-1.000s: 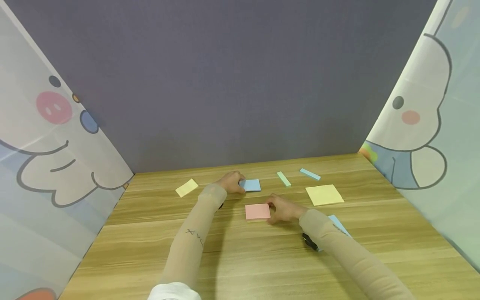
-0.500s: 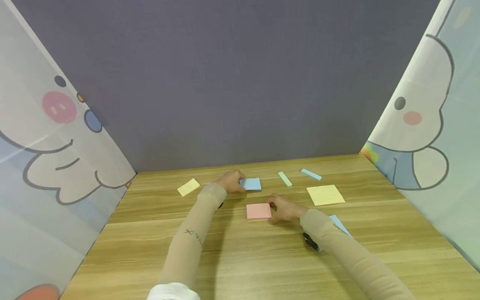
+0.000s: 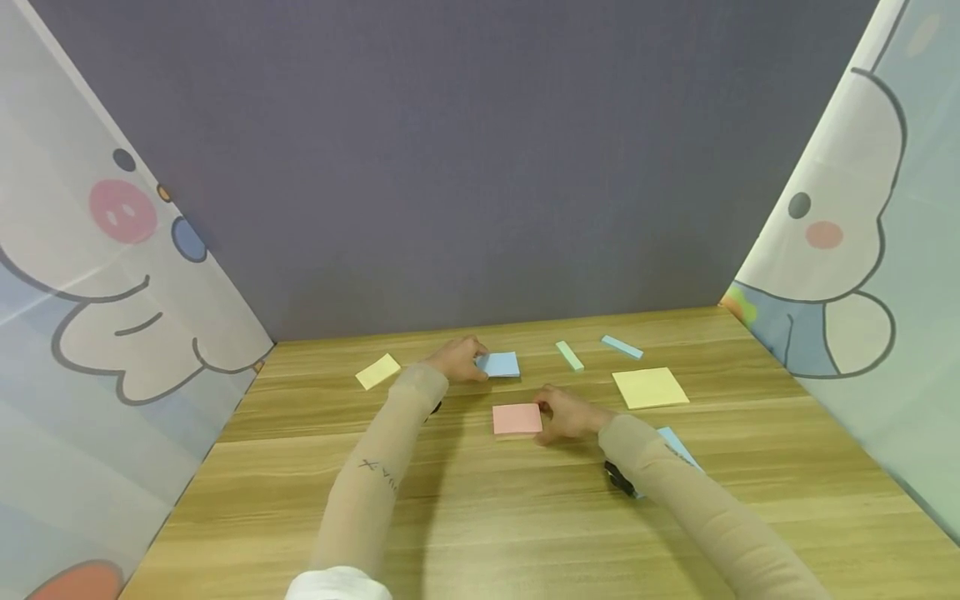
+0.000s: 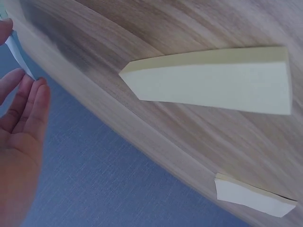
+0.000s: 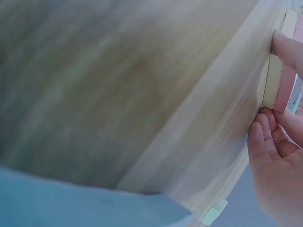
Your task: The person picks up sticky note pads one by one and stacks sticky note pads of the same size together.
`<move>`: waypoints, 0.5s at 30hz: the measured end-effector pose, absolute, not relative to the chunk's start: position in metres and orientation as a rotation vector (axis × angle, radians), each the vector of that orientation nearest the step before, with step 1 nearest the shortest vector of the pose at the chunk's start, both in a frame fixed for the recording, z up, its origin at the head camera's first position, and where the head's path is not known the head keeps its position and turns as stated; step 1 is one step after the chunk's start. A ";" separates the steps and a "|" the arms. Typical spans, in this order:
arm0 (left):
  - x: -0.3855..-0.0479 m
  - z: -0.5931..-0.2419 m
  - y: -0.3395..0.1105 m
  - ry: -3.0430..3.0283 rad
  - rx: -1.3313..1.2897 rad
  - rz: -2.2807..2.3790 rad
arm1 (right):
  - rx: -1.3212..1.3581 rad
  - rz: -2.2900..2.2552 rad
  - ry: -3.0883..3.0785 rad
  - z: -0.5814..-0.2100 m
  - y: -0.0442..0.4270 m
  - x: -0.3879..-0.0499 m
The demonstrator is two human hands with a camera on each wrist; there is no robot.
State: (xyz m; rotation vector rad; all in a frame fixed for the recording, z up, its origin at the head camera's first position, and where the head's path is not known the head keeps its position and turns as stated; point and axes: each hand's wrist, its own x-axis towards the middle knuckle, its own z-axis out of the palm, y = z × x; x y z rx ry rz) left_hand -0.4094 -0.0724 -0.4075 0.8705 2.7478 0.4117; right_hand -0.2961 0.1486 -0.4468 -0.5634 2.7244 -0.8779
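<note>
In the head view my left hand (image 3: 459,360) pinches the left edge of a light blue note pad (image 3: 500,364). My right hand (image 3: 566,414) grips the right side of a pink pad (image 3: 517,418), nearer the front; a pale yellow layer shows under the pink. From the right wrist, thumb and fingers of the right hand (image 5: 279,156) hold the stacked yellow and pink layers (image 5: 284,87). The left wrist view has the left hand (image 4: 23,127) at the far left edge, its fingers on the blue pad (image 4: 20,56).
On the wooden table (image 3: 480,517) lie a small yellow pad (image 3: 378,372) at the left, a green strip (image 3: 569,356), a blue strip (image 3: 622,347) and a large yellow pad (image 3: 650,388). A blue pad (image 3: 678,448) is partly under the right forearm. A grey panel (image 3: 465,167) stands behind.
The left hand and the blue pad have shifted very slightly left. The right hand keeps its grip on the pink pad, with no clear movement.
</note>
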 end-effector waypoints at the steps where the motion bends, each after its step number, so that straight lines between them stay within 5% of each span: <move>1: -0.409 -0.407 -0.073 2.747 0.876 0.410 | -0.560 -0.883 2.721 -0.446 0.149 -0.296; 15: -0.398 -0.402 -0.074 2.760 0.958 0.390 | -0.570 -0.921 2.689 -0.444 0.150 -0.295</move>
